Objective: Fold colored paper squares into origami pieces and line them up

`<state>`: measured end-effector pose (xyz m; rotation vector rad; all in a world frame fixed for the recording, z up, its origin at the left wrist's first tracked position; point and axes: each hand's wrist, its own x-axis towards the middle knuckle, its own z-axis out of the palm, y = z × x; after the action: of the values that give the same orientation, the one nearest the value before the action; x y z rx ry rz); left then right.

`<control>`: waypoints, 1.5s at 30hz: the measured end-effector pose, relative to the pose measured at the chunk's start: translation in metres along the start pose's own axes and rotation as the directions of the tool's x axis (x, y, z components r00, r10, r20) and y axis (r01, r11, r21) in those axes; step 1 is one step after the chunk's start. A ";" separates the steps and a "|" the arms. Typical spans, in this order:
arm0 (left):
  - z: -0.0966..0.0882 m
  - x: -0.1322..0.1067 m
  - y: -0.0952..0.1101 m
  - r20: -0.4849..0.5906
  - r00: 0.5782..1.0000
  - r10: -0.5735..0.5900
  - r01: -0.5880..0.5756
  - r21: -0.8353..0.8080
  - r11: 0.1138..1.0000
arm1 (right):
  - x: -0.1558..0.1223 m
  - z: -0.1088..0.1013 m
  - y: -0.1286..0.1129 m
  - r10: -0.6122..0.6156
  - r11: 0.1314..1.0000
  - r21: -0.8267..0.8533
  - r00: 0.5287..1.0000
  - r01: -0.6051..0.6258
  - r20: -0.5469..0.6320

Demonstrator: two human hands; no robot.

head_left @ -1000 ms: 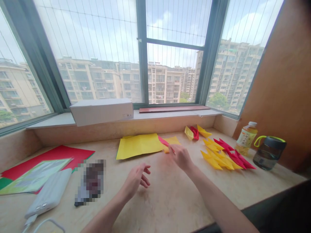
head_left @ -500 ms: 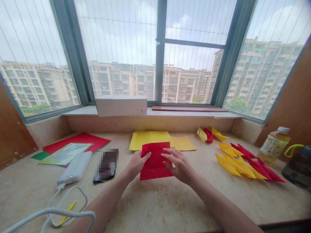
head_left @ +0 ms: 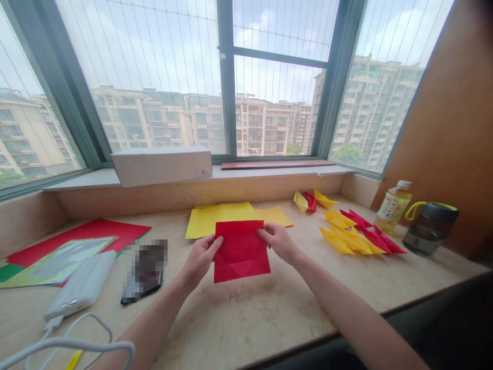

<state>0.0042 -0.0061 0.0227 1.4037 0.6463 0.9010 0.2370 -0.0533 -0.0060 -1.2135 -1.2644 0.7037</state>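
Observation:
A creased red square of paper [head_left: 241, 251] is held up just over the stone counter [head_left: 250, 318], in the middle of the view. My left hand [head_left: 199, 259] pinches its upper left edge. My right hand [head_left: 278, 241] pinches its upper right corner. Behind the red square lie a large yellow sheet [head_left: 215, 216] and a smaller yellow sheet [head_left: 275, 216], flat on the counter.
Several folded yellow and red paper shapes [head_left: 358, 237] lie to the right, three more [head_left: 311, 200] further back. A drink bottle [head_left: 392, 206] and dark jug [head_left: 429, 228] stand far right. At left: red and green sheets [head_left: 77, 241], power bank [head_left: 80, 290] with cable, a blurred dark object [head_left: 144, 270]. A white box [head_left: 162, 165] rests on the sill.
A second ago my right hand reached for the red paper by the yellow sheets. It was pulled toward me, both hands took hold, and they now grip its top corners.

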 end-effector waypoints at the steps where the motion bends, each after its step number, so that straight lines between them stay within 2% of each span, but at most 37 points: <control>1: -0.001 0.001 -0.001 -0.018 1.000 -0.002 0.002 0.033 0.999 | 0.001 -0.002 -0.001 0.003 1.000 0.002 1.000 -0.003 -0.007; 4: -0.004 0.003 -0.002 -0.070 0.998 -0.002 0.011 0.129 0.992 | 0.001 -0.007 -0.004 -0.004 1.000 -0.002 0.999 0.004 -0.039; 7: -0.006 0.003 -0.003 -0.053 0.998 -0.034 0.040 0.112 0.993 | -0.002 -0.011 -0.010 -0.006 1.000 -0.003 0.999 0.006 -0.041; 11: -0.008 0.003 -0.005 -0.018 0.998 -0.054 0.055 0.099 0.994 | -0.005 -0.013 -0.017 0.033 0.999 0.023 0.999 -0.034 0.016; 16: -0.010 0.000 -0.004 -0.065 0.997 -0.047 0.057 0.172 0.983 | -0.008 -0.013 -0.020 0.073 0.995 0.059 0.994 -0.078 0.077; 18: -0.010 -0.001 -0.002 -0.046 0.998 -0.037 0.043 0.141 0.989 | -0.009 -0.014 -0.020 0.074 0.994 0.070 0.993 -0.080 0.090; 21: -0.010 -0.001 0.001 -0.006 1.000 0.003 -0.003 0.000 1.000 | -0.010 -0.013 -0.021 0.056 0.995 0.080 0.994 -0.063 0.095; 24: -0.010 0.000 0.004 -0.004 0.999 0.051 -0.051 -0.134 0.990 | -0.008 -0.013 -0.020 -0.002 0.992 0.127 0.995 -0.011 0.097; 26: -0.011 0.003 0.003 -0.031 0.997 0.066 -0.070 -0.142 0.987 | -0.005 -0.013 -0.018 -0.023 0.991 0.131 0.997 0.013 0.075; 30: -0.011 0.008 -0.002 -0.088 0.991 0.101 -0.092 0.102 0.990 | -0.003 -0.010 -0.012 -0.029 0.996 0.086 0.998 0.024 0.059; 34: -0.009 0.011 -0.007 -0.053 0.993 0.108 -0.091 0.258 0.962 | 0.001 -0.008 -0.003 -0.012 1.000 0.000 1.000 0.012 0.028; 36: -0.009 0.011 -0.008 -0.053 0.992 0.115 -0.093 0.306 0.947 | 0.007 -0.015 0.004 -0.005 0.997 -0.082 0.999 0.002 -0.043; 39: -0.012 0.010 -0.008 -0.037 0.988 0.152 -0.123 0.415 0.902 | 0.019 -0.041 0.018 -0.012 0.970 -0.240 0.977 -0.040 -0.212; 42: -0.020 0.012 -0.011 -0.009 0.978 0.210 -0.163 0.601 0.782 | 0.029 -0.076 0.034 -0.027 0.909 -0.400 0.944 -0.113 -0.328; 45: -0.031 0.018 -0.016 0.041 0.939 0.341 -0.236 0.799 0.553 | 0.036 -0.101 0.047 -0.008 0.831 -0.523 0.935 -0.191 -0.354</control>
<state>-0.0093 0.0268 0.0059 2.3466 1.0039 1.0054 0.3508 -0.0363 -0.0252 -1.7955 -1.1457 0.1625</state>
